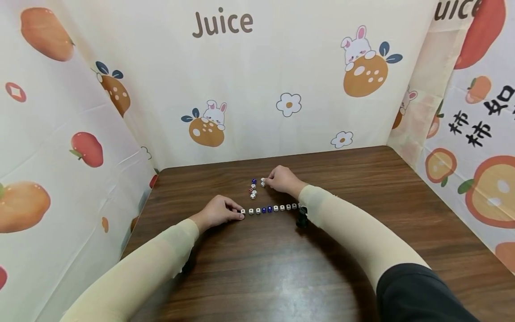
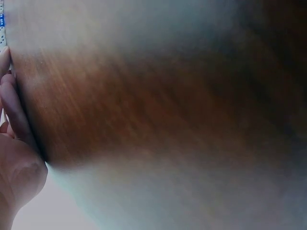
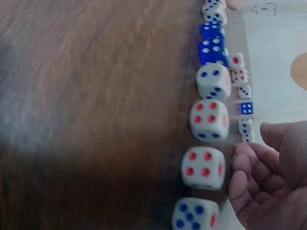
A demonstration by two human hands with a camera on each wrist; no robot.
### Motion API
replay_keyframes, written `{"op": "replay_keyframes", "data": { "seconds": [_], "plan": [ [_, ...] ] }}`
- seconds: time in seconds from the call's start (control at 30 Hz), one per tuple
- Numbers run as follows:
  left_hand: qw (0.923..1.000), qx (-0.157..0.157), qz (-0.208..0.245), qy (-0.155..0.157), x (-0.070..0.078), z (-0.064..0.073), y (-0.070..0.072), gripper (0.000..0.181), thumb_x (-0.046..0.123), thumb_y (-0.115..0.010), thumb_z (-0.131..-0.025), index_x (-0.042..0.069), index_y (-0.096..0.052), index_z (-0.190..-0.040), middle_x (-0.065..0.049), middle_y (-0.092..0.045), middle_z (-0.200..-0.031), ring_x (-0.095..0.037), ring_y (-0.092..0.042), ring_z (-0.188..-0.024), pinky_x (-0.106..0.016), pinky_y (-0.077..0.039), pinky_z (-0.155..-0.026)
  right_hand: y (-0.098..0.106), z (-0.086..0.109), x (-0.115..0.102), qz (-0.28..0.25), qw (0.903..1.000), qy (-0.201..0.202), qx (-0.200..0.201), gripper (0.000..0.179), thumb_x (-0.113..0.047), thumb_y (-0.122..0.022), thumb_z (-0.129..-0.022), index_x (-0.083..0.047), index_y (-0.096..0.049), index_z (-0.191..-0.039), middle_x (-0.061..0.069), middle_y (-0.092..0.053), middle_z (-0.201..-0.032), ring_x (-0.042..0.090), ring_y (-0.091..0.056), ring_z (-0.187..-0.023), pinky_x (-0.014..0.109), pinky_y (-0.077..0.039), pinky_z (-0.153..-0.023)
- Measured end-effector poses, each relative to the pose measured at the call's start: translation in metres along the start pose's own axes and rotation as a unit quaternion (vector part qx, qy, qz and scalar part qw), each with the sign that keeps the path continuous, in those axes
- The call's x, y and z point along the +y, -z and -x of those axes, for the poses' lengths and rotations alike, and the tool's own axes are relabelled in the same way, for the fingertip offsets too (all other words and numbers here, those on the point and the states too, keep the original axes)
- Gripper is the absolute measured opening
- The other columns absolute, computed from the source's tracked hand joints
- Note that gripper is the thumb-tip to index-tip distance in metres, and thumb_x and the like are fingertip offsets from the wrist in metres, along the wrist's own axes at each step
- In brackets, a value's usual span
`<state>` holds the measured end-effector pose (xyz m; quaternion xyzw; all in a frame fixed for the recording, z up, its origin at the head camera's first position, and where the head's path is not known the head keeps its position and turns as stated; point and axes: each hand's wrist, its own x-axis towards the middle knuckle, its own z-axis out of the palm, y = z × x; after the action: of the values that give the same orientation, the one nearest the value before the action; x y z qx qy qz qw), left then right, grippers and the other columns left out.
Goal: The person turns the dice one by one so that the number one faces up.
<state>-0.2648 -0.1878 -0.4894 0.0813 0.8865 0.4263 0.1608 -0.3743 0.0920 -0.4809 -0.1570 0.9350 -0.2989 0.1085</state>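
A row of small dice runs across the brown table, mostly white with blue ones [image 1: 267, 209] in the middle. At its left end my left hand [image 1: 216, 211] pinches a white die [image 1: 243, 211] between thumb and forefinger; only the hand's edge shows in the left wrist view. Beyond the row, my right hand [image 1: 283, 180] has its fingertips at two white dice [image 1: 263, 182]. In the right wrist view its fingers [image 3: 241, 165] are curled and the thumb stands a little apart; whether they grip a die is hidden. White dice with red dots [image 3: 204, 167] lie nearer that camera.
A short file of mixed dice [image 1: 253, 188] stands behind the row, left of my right hand. A dark object [image 1: 302, 218] sits at my right wrist, by the row's right end. Fruit-printed cloth [image 1: 249, 80] walls the table [image 1: 257, 277] at the back and sides.
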Motion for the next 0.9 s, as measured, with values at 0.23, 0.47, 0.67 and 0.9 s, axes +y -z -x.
{"op": "replay_keyframes", "data": {
  "seconds": [0.23,0.47,0.67,0.9],
  "plan": [
    [1.0000,-0.003,0.003,0.004,-0.001,-0.003,-0.001,0.021,0.020,-0.099,-0.090,0.012,-0.092,-0.108,0.007,-0.073,-0.085,-0.007,-0.062,-0.070,-0.024,-0.055,-0.064,-0.007,-0.010,0.006,0.014,0.9998,0.014,0.003,0.041,-0.037,-0.076,-0.111,-0.017,-0.088,-0.078,-0.001,-0.080,-0.075,0.014,-0.058,-0.065,0.030,-0.049,-0.068],
    [1.0000,-0.004,0.001,0.001,0.000,-0.003,0.000,0.021,0.020,-0.098,-0.091,0.011,-0.091,-0.109,0.007,-0.074,-0.085,-0.007,-0.063,-0.069,-0.024,-0.056,-0.064,-0.007,-0.011,0.008,0.017,0.9994,0.027,-0.013,0.027,-0.037,-0.079,-0.109,-0.018,-0.093,-0.095,-0.003,-0.085,-0.088,0.016,-0.069,-0.082,0.035,-0.059,-0.086],
    [1.0000,-0.001,-0.005,0.003,-0.001,-0.003,0.001,0.021,0.019,-0.099,-0.091,0.011,-0.092,-0.108,0.007,-0.073,-0.084,-0.006,-0.062,-0.069,-0.023,-0.055,-0.063,-0.002,-0.001,0.000,0.021,0.9990,0.034,-0.021,0.019,-0.031,-0.079,-0.110,-0.016,-0.093,-0.107,0.002,-0.088,-0.116,0.022,-0.078,-0.109,0.042,-0.063,-0.103],
    [1.0000,-0.002,-0.004,-0.003,-0.002,-0.004,-0.001,0.021,0.019,-0.099,-0.090,0.010,-0.092,-0.108,0.008,-0.074,-0.083,-0.006,-0.062,-0.067,-0.023,-0.055,-0.062,-0.001,0.002,0.000,0.028,0.9987,0.038,-0.020,0.019,-0.028,-0.082,-0.108,-0.013,-0.090,-0.115,0.006,-0.085,-0.130,0.027,-0.077,-0.123,0.044,-0.062,-0.111]
  ]
}}
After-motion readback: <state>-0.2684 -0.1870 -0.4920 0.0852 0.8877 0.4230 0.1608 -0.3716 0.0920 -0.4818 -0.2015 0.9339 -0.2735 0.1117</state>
